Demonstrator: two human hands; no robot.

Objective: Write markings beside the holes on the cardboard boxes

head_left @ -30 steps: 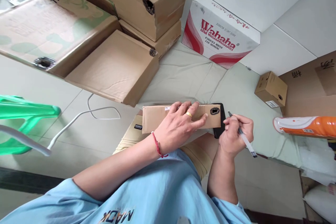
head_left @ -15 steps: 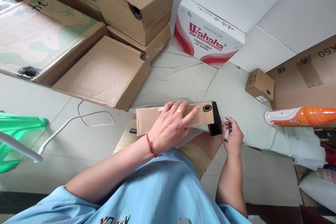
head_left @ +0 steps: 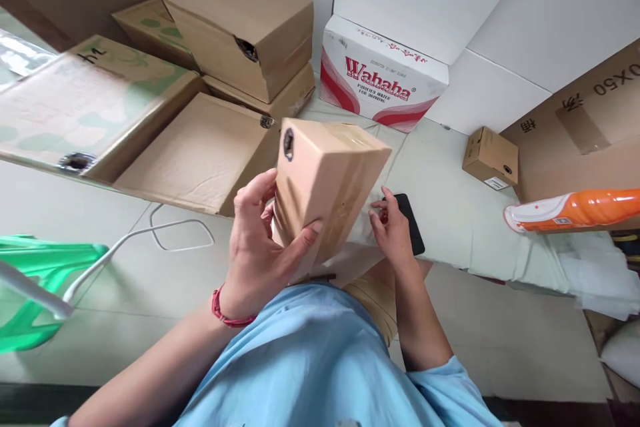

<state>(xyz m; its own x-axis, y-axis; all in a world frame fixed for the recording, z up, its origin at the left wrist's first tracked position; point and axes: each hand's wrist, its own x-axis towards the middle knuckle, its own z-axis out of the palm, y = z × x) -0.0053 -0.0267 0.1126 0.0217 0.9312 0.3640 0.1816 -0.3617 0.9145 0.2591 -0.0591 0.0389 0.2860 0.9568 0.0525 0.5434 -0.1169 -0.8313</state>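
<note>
A brown cardboard box (head_left: pixel 345 180) is tilted up above my lap, its dark-rimmed round hole facing the upper left. My left hand (head_left: pixel 265 240) grips it from the left, thumb on the near side and fingers behind. To the right of the box, my right hand (head_left: pixel 391 223) is raised with its fingers apart, and I see nothing held in it. Beside that hand a black phone (head_left: pixel 410 225) lies on the pale green cloth (head_left: pixel 450 213).
Several cardboard boxes (head_left: pixel 185 147) stand at the left. A Wahaha carton (head_left: pixel 383 77) is against the wall, a small box (head_left: pixel 491 157) at the right near an orange bottle (head_left: pixel 575 209). A green plastic stool (head_left: pixel 50 273) and white cable are at lower left.
The box has been lifted and turned upright, my left hand now gripping it instead of lying on it. My right hand has moved left, and the pen it held is no longer visible.
</note>
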